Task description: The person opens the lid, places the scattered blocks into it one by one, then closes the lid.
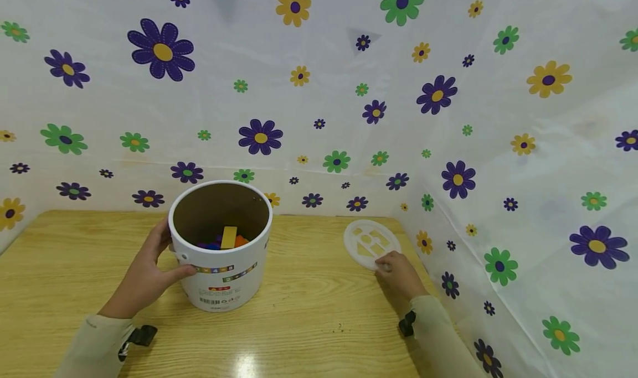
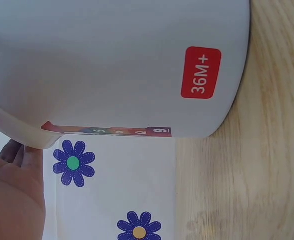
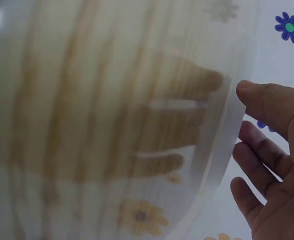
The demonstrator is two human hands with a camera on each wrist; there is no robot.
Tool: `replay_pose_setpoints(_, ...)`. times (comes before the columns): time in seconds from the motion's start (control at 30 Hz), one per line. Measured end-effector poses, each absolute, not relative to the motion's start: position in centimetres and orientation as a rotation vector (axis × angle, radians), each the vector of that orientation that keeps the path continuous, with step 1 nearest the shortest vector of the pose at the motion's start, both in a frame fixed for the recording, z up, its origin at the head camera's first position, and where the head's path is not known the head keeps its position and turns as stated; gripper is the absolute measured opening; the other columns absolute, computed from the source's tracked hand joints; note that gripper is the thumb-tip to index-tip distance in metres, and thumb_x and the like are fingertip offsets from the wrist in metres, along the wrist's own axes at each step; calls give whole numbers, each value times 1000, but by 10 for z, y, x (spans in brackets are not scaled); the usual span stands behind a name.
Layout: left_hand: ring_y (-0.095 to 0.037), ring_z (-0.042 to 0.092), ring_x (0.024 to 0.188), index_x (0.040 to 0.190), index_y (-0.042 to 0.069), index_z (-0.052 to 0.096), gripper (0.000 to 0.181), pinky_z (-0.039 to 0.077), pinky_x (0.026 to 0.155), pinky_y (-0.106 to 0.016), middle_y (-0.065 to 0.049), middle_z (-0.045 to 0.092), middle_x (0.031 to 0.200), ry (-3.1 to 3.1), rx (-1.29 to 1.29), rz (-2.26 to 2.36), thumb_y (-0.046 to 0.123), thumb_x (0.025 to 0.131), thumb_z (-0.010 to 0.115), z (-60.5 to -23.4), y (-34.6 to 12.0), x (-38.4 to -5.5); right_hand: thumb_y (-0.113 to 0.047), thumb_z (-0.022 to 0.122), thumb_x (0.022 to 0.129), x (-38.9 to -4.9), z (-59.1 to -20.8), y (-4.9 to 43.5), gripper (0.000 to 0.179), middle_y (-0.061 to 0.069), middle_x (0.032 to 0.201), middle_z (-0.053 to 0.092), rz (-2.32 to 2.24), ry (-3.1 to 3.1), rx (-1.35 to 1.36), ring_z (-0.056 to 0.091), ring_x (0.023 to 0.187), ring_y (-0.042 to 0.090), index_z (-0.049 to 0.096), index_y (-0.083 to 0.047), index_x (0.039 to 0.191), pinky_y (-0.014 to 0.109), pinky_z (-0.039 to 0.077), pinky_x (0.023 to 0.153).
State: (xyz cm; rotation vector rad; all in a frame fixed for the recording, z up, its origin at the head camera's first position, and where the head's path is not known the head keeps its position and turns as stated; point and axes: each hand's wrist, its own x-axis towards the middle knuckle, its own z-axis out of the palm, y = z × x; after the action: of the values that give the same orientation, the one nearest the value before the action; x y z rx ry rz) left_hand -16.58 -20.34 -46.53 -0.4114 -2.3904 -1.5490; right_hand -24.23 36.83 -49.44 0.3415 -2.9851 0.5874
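Observation:
A white bucket (image 1: 224, 289) stands upright on the table. Inside lie colored blocks (image 1: 229, 237), among them yellow, orange, purple and blue ones. My left hand (image 1: 144, 273) grips its left side, the thumb across the front wall and the fingers behind. Fingers beside the bucket's pale handle (image 2: 22, 131) show in the left wrist view. On the table at the right lies a round white lid (image 1: 353, 252) with cut-out shapes. My right hand (image 1: 401, 275) holds its near right edge; the right wrist view shows the thumb at a pale edge and the other fingers (image 3: 259, 155) loosely bent.
The glossy wooden table (image 1: 304, 306) ends at the back against a white flowered sheet (image 1: 329, 101), which also closes off the right side close to the right hand. A red "36M+" label (image 2: 200, 73) is on the bucket wall.

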Motion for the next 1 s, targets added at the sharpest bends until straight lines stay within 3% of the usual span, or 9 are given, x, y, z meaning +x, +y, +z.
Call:
replay_pose_setpoints(0.07, -45, 34, 145, 166, 36, 12, 112, 28, 123, -64, -9, 28, 167, -2387, -414, -1561, 12, 86, 86, -465, -203, -166, -12, 79, 91, -242, -496, 370, 17, 7, 106, 69, 563, -2978, 337, 64, 101, 30, 79, -6, 107, 49, 58, 89)
replay_pose_setpoints(0.23, -46, 34, 145, 166, 35, 12, 112, 27, 116, -75, -11, 28, 167, -2383, -418, -1568, 13, 85, 86, -466, -203, -167, -14, 77, 93, -240, -496, 371, 11, 1, 103, 71, 605, -2981, 337, 66, 97, 25, 79, -11, 104, 47, 59, 87)
replay_pose_setpoints(0.3, -46, 34, 145, 166, 35, 12, 112, 28, 118, -71, -11, 28, 167, -2382, -419, -1567, 13, 85, 86, -467, -203, -168, -14, 75, 95, -240, -495, 371, 11, 2, 103, 71, 616, -2977, 372, 67, 97, 24, 78, -10, 106, 47, 59, 87)
replay_pose_setpoints(0.53, -48, 33, 145, 166, 35, 11, 113, 26, 113, -78, -12, 27, 167, -2378, -414, -1573, 13, 85, 87, -467, -204, -169, -11, 70, 99, -244, -482, 364, 14, 8, 103, 68, 499, -2856, 610, 64, 98, 28, 74, -2, 108, 46, 58, 86)
replay_pose_setpoints(1.0, -48, 33, 145, 166, 37, 11, 113, 27, 113, -78, -12, 27, 168, -2381, -413, -1567, 14, 85, 87, -468, -205, -170, -17, 67, 102, -248, -442, 332, 18, 6, 106, 68, 500, -2665, 766, 62, 97, 24, 75, -6, 114, 44, 57, 82)
